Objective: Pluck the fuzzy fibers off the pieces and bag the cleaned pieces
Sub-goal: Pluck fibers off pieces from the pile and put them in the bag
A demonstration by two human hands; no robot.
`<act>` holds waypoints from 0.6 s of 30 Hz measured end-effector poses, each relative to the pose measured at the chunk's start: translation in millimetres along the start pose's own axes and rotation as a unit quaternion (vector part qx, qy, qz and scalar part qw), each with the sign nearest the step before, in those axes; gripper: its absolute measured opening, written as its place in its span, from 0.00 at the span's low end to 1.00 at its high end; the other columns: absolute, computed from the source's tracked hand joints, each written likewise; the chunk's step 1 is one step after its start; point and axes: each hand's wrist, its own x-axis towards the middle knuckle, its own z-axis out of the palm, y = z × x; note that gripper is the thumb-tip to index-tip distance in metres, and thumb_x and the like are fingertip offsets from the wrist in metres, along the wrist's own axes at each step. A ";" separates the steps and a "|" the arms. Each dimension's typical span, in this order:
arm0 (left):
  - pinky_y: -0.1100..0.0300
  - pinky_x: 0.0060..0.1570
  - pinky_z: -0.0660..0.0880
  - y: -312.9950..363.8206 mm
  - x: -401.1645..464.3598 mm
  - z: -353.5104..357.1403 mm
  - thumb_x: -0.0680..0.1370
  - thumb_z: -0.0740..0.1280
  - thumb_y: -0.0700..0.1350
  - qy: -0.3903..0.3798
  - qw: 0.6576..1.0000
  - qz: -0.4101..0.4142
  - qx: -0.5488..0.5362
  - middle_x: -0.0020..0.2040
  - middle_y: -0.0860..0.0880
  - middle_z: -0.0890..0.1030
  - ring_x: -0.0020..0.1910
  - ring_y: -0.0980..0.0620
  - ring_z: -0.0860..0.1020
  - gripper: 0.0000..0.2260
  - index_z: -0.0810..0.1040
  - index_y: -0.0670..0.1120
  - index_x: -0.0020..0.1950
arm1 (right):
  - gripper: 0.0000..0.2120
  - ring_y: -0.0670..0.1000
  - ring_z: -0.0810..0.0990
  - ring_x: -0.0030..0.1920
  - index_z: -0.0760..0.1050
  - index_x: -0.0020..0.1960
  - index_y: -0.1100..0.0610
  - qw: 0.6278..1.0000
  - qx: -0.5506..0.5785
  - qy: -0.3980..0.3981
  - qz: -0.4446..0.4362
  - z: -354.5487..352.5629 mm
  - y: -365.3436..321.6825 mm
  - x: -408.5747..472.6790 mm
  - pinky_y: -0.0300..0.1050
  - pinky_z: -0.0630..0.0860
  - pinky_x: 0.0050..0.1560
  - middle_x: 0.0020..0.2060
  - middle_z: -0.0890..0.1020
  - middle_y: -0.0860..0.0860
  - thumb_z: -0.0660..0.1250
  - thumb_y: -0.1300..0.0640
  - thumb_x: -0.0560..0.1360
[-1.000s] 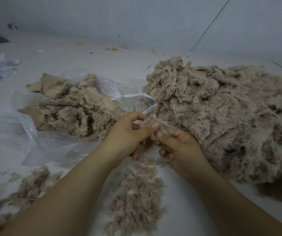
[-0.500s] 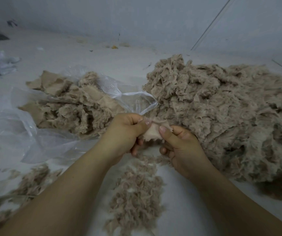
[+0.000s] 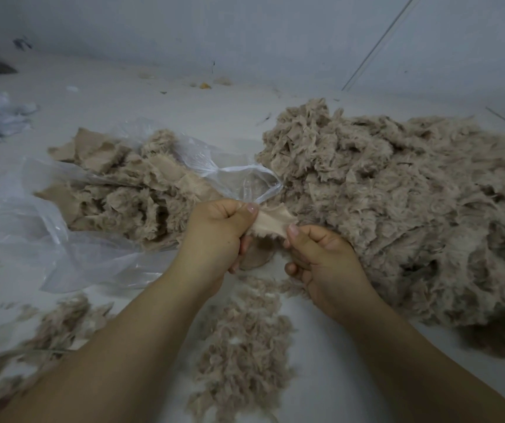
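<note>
Piece: tan fabric scrap (image 3: 271,222), smooth backing up, fuzz along its lower edge, held above the fiber litter (image 3: 242,340).
Left hand (image 3: 214,236): thumb pinches the scrap's left end.
Right hand (image 3: 321,261): thumb clamps its right end.
Bag: clear plastic bag (image 3: 62,233) with cleaned pieces, left; uncleaned heap (image 3: 397,203) right.

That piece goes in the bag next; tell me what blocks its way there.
Nothing visible does. The small beige fabric piece, pinched between left hand and right hand, sits right beside the clear plastic bag, whose open mouth faces it.
</note>
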 end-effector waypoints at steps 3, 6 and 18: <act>0.67 0.19 0.59 0.7 0.2 2.3 0.81 0.64 0.41 0.034 0.999 0.021 0.008 0.21 0.45 0.69 0.16 0.51 0.61 0.17 0.74 0.28 0.40 | 0.10 0.41 0.69 0.24 0.81 0.31 0.51 1.000 -0.001 0.005 0.000 -0.7 0.8 -0.1 0.36 0.72 0.29 0.23 0.72 0.44 0.71 0.48 0.68; 0.68 0.18 0.59 1.2 0.3 3.6 0.81 0.64 0.40 0.055 0.998 0.029 0.016 0.20 0.48 0.69 0.16 0.54 0.62 0.13 0.79 0.34 0.39 | 0.10 0.41 0.70 0.24 0.81 0.31 0.51 1.000 0.001 0.006 0.000 -0.3 0.5 -0.6 0.36 0.72 0.29 0.23 0.74 0.44 0.71 0.48 0.68; 0.59 0.28 0.67 -2.8 7.9 -7.3 0.78 0.68 0.41 0.172 0.983 0.057 0.030 0.29 0.43 0.73 0.26 0.50 0.67 0.14 0.81 0.49 0.33 | 0.14 0.43 0.65 0.25 0.78 0.28 0.52 0.999 0.030 0.013 0.013 -3.0 1.6 1.9 0.37 0.72 0.29 0.23 0.64 0.48 0.70 0.54 0.72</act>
